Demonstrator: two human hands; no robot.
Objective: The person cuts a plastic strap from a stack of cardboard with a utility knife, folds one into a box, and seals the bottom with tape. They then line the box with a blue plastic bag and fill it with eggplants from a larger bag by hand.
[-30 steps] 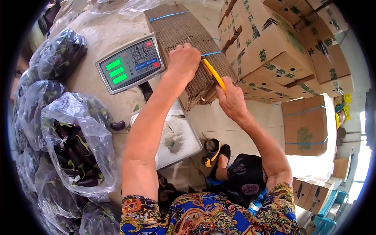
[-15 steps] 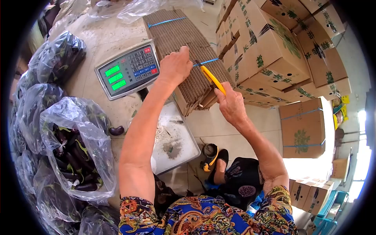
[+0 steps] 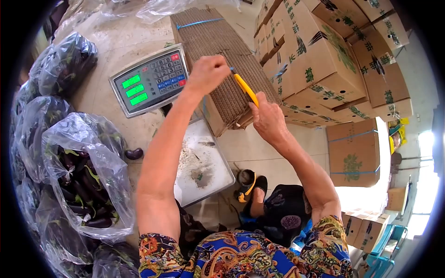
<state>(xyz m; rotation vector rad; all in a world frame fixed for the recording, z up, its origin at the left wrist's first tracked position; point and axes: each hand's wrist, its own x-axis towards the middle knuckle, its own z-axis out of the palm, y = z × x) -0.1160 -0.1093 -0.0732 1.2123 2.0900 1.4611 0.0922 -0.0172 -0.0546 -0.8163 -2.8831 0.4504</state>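
A bundle of flattened cardboard boxes (image 3: pixel 211 34) lies in front of me, its corrugated edges facing up. Over its near part, my left hand (image 3: pixel 211 72) is closed, with a bit of blue strap (image 3: pixel 231 69) at its fingertips. My right hand (image 3: pixel 269 118) grips a yellow utility knife (image 3: pixel 245 89), whose tip points at the strap beside my left fingers. A second blue strap (image 3: pixel 199 23) still crosses the bundle's far end. A blurred blue strip (image 3: pixel 281 71) shows to the right, against the stacked cartons.
On my left, a scale display (image 3: pixel 150 79) stands above its dirty white platform (image 3: pixel 222 178). Clear bags of eggplants (image 3: pixel 88 185) line the left side, and a loose eggplant (image 3: pixel 134 154) lies on the floor. Printed cartons (image 3: pixel 320 69) are stacked at right. A tape dispenser (image 3: pixel 246 190) sits near my foot.
The blue strap that ran taut from my left hand across the bundle has parted, its right part sprung away. My right hand and the knife have shifted slightly left and up.
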